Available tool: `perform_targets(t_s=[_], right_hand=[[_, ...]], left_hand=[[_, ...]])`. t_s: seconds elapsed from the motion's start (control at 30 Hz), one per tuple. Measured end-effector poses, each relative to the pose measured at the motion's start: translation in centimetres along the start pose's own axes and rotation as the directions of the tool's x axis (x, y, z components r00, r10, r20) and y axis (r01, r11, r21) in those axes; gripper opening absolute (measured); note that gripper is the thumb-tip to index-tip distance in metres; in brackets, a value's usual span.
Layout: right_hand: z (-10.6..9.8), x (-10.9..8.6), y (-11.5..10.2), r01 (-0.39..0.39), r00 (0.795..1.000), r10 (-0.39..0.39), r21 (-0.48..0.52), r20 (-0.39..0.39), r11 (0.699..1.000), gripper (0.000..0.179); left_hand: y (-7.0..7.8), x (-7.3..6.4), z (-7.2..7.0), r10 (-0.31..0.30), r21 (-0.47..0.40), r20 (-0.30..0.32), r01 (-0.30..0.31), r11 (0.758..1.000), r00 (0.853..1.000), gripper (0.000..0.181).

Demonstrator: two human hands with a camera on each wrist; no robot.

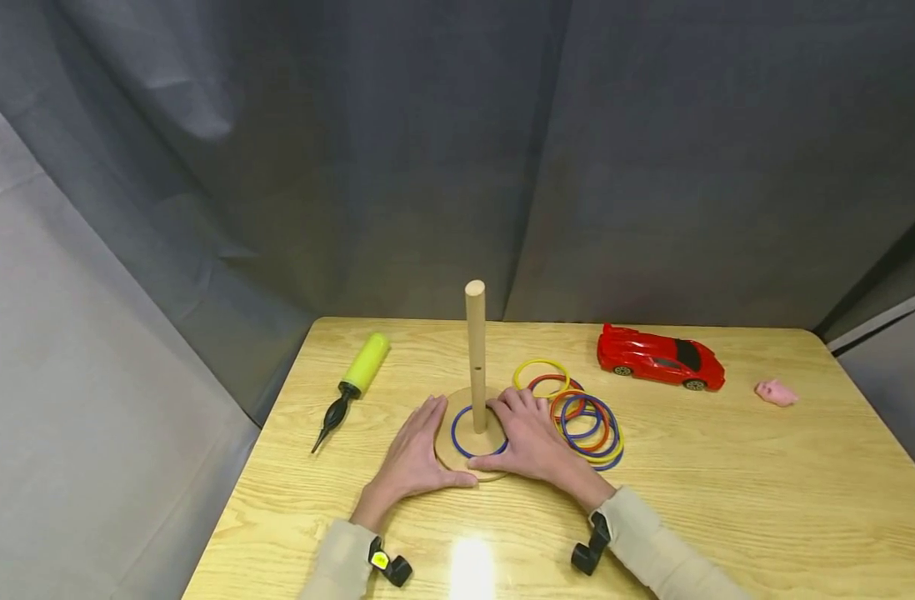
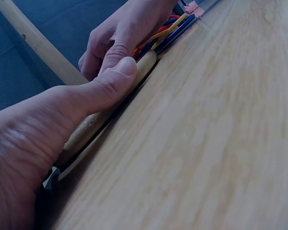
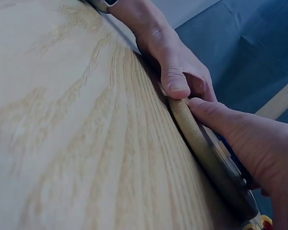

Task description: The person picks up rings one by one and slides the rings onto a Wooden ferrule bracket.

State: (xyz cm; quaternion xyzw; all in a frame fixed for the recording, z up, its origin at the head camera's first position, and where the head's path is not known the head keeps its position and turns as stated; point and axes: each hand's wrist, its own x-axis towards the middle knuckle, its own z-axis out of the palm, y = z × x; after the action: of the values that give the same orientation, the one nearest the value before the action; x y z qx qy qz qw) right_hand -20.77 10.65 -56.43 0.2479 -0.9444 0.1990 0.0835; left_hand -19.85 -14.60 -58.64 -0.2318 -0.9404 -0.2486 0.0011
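A round wooden base [image 1: 465,440] with an upright wooden post [image 1: 476,350] stands on the table. Around the foot of the post, a blue ring [image 1: 453,430] lies on the base. My left hand [image 1: 415,454] grips the base's left rim, its thumb [image 2: 105,88] along the front edge. With thumb and fingers spread across it, my right hand [image 1: 534,437] holds the blue ring at its right and front. The right wrist view shows the right thumb [image 3: 216,112] over the base's top; the right fingers are mostly hidden there.
Several red, yellow and blue rings [image 1: 611,425] overlap in a pile right of the base. Farther right are a red toy car [image 1: 648,357] and a small pink pig figure [image 1: 776,392]. A green and black hand pump [image 1: 363,367] lies at left. Grey curtains hang behind the table.
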Motion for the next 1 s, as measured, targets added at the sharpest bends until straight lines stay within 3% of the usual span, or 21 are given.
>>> perform_targets(t_s=[0.3,0.47,0.6,0.7,0.87,1.0], right_hand=[[-0.2,0.1,-0.3,0.006,1.000,-0.005,-0.027,0.023,1.000,0.113],[-2.1,-1.2,-0.9,0.024,0.995,-0.017,0.076,-0.094,0.997,0.116],[-3.9,-3.1,-0.2,0.044,0.966,-0.008,0.133,-0.259,0.990,0.100],[-4.6,-4.6,1.1,0.015,0.938,0.040,0.154,-0.345,0.988,0.094],[-4.7,-7.2,3.8,-0.096,0.911,0.166,0.197,-0.378,0.976,0.093],[-4.8,-8.9,5.8,-0.147,0.893,0.224,0.216,-0.391,0.965,0.093]], left_hand=[[0.1,0.0,-0.3,-0.011,-0.010,-0.015,0.011,1.000,1.000,0.146],[0.3,0.1,-0.3,-0.021,-0.002,-0.020,0.021,1.000,1.000,0.149],[0.2,0.1,0.1,-0.016,0.000,-0.028,0.016,1.000,0.999,0.151],[0.0,0.0,0.3,-0.020,0.004,-0.034,0.020,1.000,0.999,0.152],[-0.1,0.0,0.3,-0.038,0.001,-0.034,0.038,0.999,0.999,0.154],[0.1,-0.1,0.2,-0.041,-0.014,-0.035,0.040,0.999,0.999,0.154]])
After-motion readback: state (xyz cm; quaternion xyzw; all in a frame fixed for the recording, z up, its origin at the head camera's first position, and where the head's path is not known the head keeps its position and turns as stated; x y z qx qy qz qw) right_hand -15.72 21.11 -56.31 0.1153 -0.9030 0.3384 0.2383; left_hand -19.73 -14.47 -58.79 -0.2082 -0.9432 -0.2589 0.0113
